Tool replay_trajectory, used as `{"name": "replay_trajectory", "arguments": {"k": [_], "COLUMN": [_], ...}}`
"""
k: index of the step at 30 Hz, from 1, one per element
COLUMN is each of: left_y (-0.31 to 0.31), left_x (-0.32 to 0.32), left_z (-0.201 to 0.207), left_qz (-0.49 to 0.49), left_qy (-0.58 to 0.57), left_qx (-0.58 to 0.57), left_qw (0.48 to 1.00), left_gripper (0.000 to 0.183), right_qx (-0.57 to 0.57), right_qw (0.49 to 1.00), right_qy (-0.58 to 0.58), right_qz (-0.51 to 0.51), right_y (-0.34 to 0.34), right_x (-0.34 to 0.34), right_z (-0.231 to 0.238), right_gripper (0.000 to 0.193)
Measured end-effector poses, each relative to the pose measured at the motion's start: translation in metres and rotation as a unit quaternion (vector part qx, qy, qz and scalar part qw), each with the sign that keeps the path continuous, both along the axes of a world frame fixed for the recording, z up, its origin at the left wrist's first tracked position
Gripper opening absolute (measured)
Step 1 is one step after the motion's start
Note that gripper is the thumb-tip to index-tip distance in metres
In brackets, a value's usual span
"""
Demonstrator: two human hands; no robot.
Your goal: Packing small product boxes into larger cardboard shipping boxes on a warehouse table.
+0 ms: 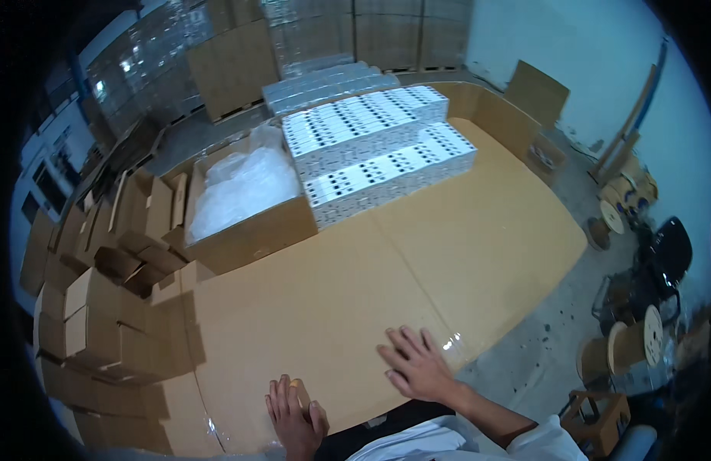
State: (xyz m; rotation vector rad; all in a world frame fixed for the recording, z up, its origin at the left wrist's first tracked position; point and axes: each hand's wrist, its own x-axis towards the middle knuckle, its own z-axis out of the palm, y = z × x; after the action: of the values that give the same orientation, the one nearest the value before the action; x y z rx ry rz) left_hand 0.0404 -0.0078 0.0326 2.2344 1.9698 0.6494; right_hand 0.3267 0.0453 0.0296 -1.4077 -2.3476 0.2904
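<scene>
My left hand (294,419) rests at the near edge of the cardboard-covered table (332,307). Its fingers are stretched forward with nothing in them, and a small orange-yellow patch shows on one finger. To its right, my right hand (421,365) lies on the cardboard, palm down, fingers spread, holding nothing. It is close to a strip of shiny clear tape (451,342). Farther off on the table stand stacked rows of small white boxes (386,173) with dark marks. Beside them on the left is an open carton (255,238) filled with clear plastic bags (244,192).
Open cardboard cartons (102,330) crowd the left side. Behind the white boxes lie plastic-wrapped bundles (328,88), with wrapped carton stacks (386,34) beyond. On the right floor are a black chair (667,250), cable spools (636,338) and a brown crate (596,419).
</scene>
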Motion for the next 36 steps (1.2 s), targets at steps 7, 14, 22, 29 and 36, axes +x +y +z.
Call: {"name": "replay_trajectory", "arguments": {"k": [7, 14, 22, 29, 36], "left_y": [0.037, 0.228, 0.396, 0.386, 0.313], "left_x": [-0.069, -0.19, -0.272, -0.331, -0.277], "left_z": [0.003, 0.059, 0.17, 0.17, 0.233], "left_qz": [-0.044, 0.075, 0.154, 0.18, 0.087], "left_qy": [-0.051, 0.076, 0.383, 0.351, 0.353], "left_qx": [0.029, 0.225, 0.108, 0.048, 0.276], "left_qw": [0.997, 0.968, 0.904, 0.917, 0.89], "left_gripper": [0.056, 0.06, 0.051, 0.021, 0.023], "right_qx": [0.014, 0.06, 0.066, 0.068, 0.062], "right_qw": [0.998, 0.985, 0.984, 0.986, 0.986], "right_qy": [0.043, 0.129, 0.108, 0.117, 0.118], "right_qz": [-0.048, -0.093, -0.125, -0.096, -0.095], "right_y": [0.005, -0.024, -0.042, -0.038, -0.044], "right_x": [-0.022, -0.053, -0.067, -0.062, -0.062], "right_z": [0.008, 0.004, 0.0, 0.007, 0.007], "right_gripper": [0.04, 0.023, 0.021, 0.018, 0.017]}}
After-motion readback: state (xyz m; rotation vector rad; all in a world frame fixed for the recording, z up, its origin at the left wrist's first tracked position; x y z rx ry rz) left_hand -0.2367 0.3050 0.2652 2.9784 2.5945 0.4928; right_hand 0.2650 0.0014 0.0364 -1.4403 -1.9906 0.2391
